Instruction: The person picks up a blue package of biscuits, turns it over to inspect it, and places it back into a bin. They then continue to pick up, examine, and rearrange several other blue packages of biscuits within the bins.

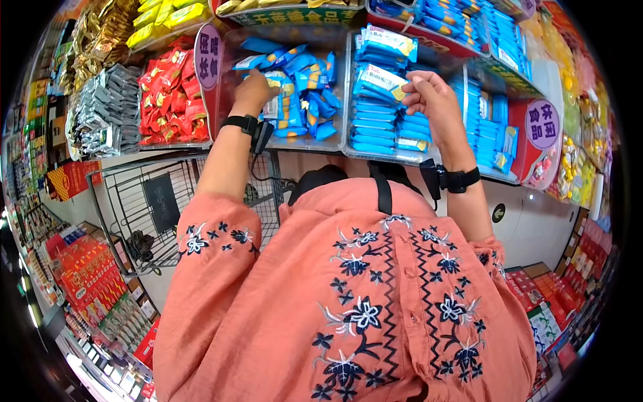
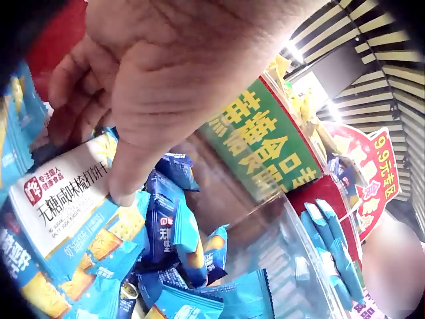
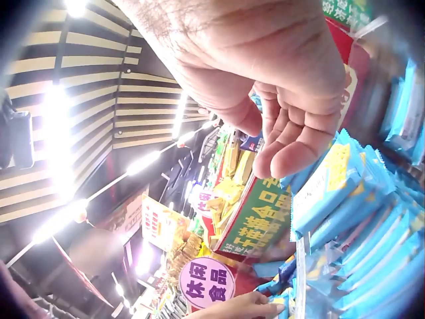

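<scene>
My left hand (image 1: 253,95) is over a clear bin (image 1: 341,80) of loose blue biscuit packets. Between its thumb and curled fingers it pinches a blue biscuit packet (image 2: 63,199) with a white label, as the left wrist view shows; other packets (image 2: 166,212) lie around and under it. My right hand (image 1: 435,104) hovers with loosely bent fingers beside the neatly stacked blue packets (image 1: 375,127) in the neighbouring bin. Nothing shows between its thumb and fingers in the right wrist view, where the topmost stacked packet (image 3: 325,186) sits just below the fingertips.
Red packets (image 1: 171,97) and silver-grey packets (image 1: 107,110) fill bins to the left. Round purple signs (image 1: 207,57) stand at bin edges. A wire shopping cart (image 1: 134,208) is below the left arm. Green sign strips (image 1: 295,18) border the upper shelf.
</scene>
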Demonstrator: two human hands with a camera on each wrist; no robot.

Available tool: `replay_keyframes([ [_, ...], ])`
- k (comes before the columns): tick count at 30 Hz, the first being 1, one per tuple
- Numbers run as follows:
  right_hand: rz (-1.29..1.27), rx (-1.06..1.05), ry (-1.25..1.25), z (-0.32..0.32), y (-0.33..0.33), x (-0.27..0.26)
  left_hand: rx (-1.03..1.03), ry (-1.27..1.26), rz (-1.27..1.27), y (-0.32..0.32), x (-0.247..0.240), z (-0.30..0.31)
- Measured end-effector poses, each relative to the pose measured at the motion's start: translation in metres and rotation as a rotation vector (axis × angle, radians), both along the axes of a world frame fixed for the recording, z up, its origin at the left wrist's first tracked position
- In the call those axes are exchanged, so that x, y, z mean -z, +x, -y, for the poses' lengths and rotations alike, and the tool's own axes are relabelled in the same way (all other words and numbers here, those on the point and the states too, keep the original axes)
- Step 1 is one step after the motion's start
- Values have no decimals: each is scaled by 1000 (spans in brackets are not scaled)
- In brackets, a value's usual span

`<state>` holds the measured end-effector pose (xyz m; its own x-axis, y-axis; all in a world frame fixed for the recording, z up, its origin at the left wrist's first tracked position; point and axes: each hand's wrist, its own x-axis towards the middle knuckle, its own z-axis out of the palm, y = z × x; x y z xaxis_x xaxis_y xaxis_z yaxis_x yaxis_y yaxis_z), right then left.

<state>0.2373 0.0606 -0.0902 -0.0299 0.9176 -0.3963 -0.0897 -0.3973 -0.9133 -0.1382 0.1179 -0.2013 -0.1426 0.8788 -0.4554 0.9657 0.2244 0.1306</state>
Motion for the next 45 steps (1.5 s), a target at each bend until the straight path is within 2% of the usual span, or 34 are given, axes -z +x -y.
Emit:
replay_keyframes([
  [4,-1,-4,0,2,-5,-3,13,-34,70,-7,0,-2],
  [7,5,-33,1,2,-11,-5,55,25,122,-16,11,-3],
  [10,13,-87,8,2,-20,-6,89,137,294,-24,8,-3],
  [11,15,-107,11,1,-24,-7,2,62,353,-26,4,-4],
  [13,-12,-168,0,-1,-35,-9,-171,-89,474,-20,-31,-5],
  [16,-47,-279,-6,-5,-52,-12,-126,55,876,-16,-69,2],
  [21,-119,-436,-27,-11,-94,-30,-45,63,1094,15,-139,17],
  [28,-272,-467,-58,-13,-118,-34,79,58,1154,32,-162,18],
  [37,-387,-374,-95,-7,-111,-39,28,75,1185,44,-166,24],
  [44,-420,-330,-85,-9,-104,-35,72,81,1185,47,-161,26],
  [45,-422,-333,-87,-8,-103,-36,57,18,1178,46,-162,24],
])
